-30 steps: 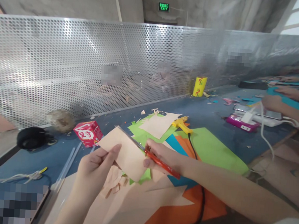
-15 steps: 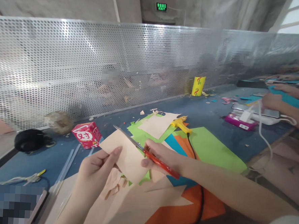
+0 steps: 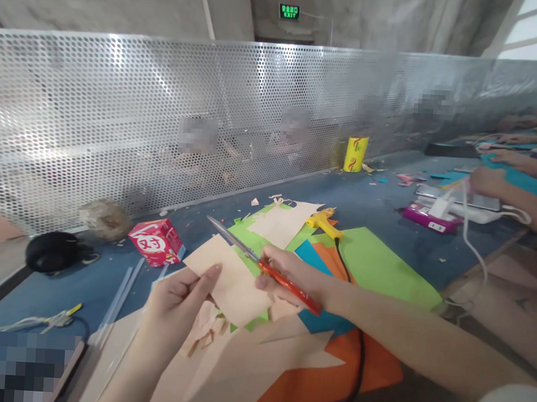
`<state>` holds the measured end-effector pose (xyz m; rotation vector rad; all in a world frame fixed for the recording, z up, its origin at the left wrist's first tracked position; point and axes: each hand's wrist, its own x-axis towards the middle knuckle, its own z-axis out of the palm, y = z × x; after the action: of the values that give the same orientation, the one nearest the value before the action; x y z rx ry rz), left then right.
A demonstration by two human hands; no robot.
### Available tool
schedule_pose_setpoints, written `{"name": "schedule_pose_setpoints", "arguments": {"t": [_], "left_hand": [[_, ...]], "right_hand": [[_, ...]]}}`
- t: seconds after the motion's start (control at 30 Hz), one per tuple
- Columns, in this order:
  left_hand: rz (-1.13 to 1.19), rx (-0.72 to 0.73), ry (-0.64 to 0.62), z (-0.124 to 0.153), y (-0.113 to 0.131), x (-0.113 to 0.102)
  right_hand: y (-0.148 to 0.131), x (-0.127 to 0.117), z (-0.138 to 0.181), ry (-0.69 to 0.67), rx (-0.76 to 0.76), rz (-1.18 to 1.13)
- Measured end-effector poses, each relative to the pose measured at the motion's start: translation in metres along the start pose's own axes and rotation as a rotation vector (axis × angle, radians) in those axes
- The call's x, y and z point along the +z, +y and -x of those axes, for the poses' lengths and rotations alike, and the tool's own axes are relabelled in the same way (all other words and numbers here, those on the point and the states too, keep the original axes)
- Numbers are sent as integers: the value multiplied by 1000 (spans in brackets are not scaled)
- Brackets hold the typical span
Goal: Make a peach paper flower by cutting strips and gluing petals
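Apparently, we are at a trimming step. Our right hand (image 3: 303, 273) grasps the red-handled scissors (image 3: 291, 283), whose blades lie along the upper right edge of a peach-coloured paper piece (image 3: 236, 281). Our left hand (image 3: 178, 298) pinches this piece at its left side, between the thumb and the fingers, raised above the blue table (image 3: 386, 208). The blades look nearly together; whether they touch the paper, we cannot tell. A cut here, we judge, would call for spreading them, placing them on the edge and a steady left hand. The piece is plain, flat and angular; it hardly sags, so we suppose it is rather stiff. Below it lie curled peach paper scraps (image 3: 206, 330) and a larger peach sheet (image 3: 240, 366).
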<state>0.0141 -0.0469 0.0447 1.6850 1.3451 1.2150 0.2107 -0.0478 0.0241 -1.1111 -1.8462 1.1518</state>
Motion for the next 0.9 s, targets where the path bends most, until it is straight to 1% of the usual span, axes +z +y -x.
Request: {"name": "schedule_pose_setpoints", "arguments": {"t": [0.07, 0.13, 0.27, 0.3, 0.37, 0.43, 0.67, 0.73, 0.83, 0.9], "left_hand": [[48, -48, 46, -4, -5, -2], [113, -111, 94, -10, -12, -5], [355, -179, 193, -19, -23, -9], [416, -180, 208, -21, -24, -9], [488, -166, 235, -23, -26, -8], [506, -142, 253, -24, -26, -7], [538, -77, 255, -22, -23, -8], [553, -63, 250, -22, -24, -9], [576, -35, 245, -24, -29, -9], [581, -14, 234, -25, -32, -8]], "right_hand": [[0, -7, -3, 40, 19, -6], [1, -17, -8, 164, 58, 90], [11, -40, -19, 499, 168, 605], [14, -44, -21, 540, 216, 713], [18, -48, -25, 583, 278, 824], [20, -49, -27, 598, 286, 846], [27, -44, -28, 629, 161, 833], [29, -44, -30, 661, 130, 815], [30, -45, -32, 748, 78, 764], [29, -47, -33, 768, 50, 708]]}}
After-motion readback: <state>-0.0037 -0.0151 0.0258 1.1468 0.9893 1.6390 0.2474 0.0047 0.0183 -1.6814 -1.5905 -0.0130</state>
